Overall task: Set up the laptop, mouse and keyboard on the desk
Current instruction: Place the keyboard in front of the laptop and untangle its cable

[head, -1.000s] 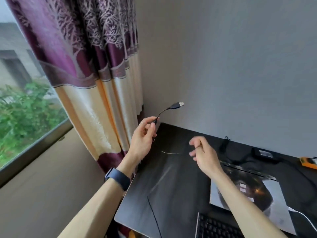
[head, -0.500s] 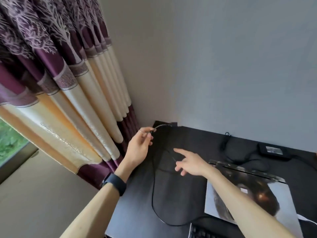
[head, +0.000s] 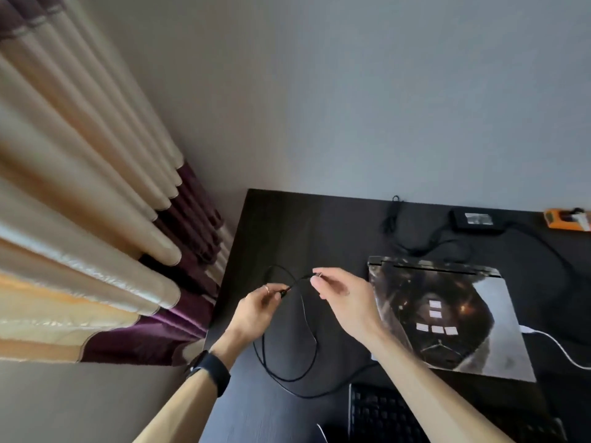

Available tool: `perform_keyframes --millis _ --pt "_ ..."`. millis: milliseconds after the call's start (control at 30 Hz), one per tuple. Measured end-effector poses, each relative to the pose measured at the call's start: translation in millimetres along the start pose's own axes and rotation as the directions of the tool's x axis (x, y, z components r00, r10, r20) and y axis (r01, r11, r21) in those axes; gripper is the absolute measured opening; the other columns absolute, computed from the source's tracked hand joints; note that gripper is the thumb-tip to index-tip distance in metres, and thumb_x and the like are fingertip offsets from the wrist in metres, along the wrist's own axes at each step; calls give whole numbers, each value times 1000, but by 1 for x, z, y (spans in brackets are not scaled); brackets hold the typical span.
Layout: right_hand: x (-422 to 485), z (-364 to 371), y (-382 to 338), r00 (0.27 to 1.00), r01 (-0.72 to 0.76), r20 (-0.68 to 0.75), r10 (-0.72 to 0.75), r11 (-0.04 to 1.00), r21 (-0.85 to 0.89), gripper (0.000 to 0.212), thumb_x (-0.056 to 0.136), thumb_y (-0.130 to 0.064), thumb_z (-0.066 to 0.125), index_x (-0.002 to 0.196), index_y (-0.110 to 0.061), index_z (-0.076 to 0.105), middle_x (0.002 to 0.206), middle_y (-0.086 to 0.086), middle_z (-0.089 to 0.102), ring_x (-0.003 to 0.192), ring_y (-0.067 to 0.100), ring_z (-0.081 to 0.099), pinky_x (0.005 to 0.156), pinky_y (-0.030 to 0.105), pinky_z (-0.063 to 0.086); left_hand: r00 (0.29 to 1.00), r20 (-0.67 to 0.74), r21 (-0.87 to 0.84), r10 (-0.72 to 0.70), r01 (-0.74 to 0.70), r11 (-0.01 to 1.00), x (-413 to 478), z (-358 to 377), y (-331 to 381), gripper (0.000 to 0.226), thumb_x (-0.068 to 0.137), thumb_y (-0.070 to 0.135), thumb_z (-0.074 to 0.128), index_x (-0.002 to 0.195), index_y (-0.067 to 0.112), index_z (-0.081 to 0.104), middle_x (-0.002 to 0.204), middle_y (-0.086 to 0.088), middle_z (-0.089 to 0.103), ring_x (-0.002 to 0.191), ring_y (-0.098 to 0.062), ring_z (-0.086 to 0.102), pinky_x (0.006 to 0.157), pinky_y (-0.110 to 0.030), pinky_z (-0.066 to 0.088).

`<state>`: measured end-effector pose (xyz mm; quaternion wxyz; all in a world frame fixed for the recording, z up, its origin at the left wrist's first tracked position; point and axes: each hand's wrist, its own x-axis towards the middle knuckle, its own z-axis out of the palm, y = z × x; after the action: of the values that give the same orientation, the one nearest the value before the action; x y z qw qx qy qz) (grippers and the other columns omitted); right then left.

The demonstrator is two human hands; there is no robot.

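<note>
Two bare hands are up over one dark wooden desk [head: 281,219]. The left hand [head: 256,310] pinches one thin black cable [head: 289,375] between thumb and first finger, and that finger has one ring on it. The right hand [head: 343,295] pinches the same cable a little way along, close to its end; the end is blurred, so the plug cannot be made out. The other fingers of both hands are softly curled. One dark watch [head: 209,370] sits on the left wrist.

The cable hangs from the hands in one big loop that lies on the desk and runs toward one black keyboard [head: 383,417] at the near edge. One closed laptop with a shiny dark picture on its lid [head: 447,318] lies flat just right of the right hand. Behind it near the wall sit one black power brick [head: 476,219] with its cord and one small orange thing [head: 566,219]. One white cable [head: 556,345] comes in from the right. No mouse can be seen.

Half a second ago only the left hand held the cable, with its end up near the desk's back corner, and the right hand was open and pointing. Now both hands hold it, closer together and lower, nearer the person. One purple and cream curtain [head: 96,251] hangs on the left.
</note>
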<state>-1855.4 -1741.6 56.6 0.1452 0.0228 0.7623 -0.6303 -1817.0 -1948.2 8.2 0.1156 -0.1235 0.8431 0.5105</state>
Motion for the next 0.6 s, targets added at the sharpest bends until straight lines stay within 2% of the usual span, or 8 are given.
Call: perform_keyframes --millis 67,133,267,400,533,600 --pt "5 1 1 997 39 -61 -46 993 -110 15 88 -27 76 102 -31 78 92 -15 77 87 3 71 84 19 54 999 -1 16 51 -51 999 9 -1 12 26 94 22 63 110 41 69 106 18 70 96 4 64 87 -12 48" --pt "8 0 1 993 79 -73 -97 973 -218 18 89 -29 76 106 -28 79 95 -16 76 89 1 69 83 16 52 993 9 -21 115 -115 993 15 0 27 27 91 24 68 113 39 70 108 20 70 102 9 62 89 -7 44" --pt "13 -1 7 986 111 -87 -144 946 -305 19 89 -29 76 108 -27 79 97 -15 76 89 1 69 81 16 53 976 44 -47 211 -209 977 30 7 40 25 88 31 72 111 39 72 108 28 69 108 5 61 97 -19 45" --pt "14 0 17 986 70 -122 -111 952 -297 20 90 -28 74 110 -29 78 98 -18 75 92 1 69 82 14 52 962 100 22 255 -259 966 43 12 38 24 89 36 70 113 40 71 105 27 69 107 2 60 95 -21 48" --pt "12 -4 54 994 -48 -108 15 951 -307 23 91 -25 73 113 -27 76 98 -17 75 91 -3 68 84 14 51 932 219 283 289 -344 895 54 29 15 25 93 39 62 118 41 66 104 19 64 103 -4 54 91 -28 47" --pt "7 -10 81 988 -130 -125 89 920 -370 25 91 -26 72 116 -24 73 97 -16 74 88 -4 66 80 7 46 933 256 388 253 -339 857 59 44 0 26 96 42 57 121 40 64 108 17 63 107 -9 53 94 -32 45"
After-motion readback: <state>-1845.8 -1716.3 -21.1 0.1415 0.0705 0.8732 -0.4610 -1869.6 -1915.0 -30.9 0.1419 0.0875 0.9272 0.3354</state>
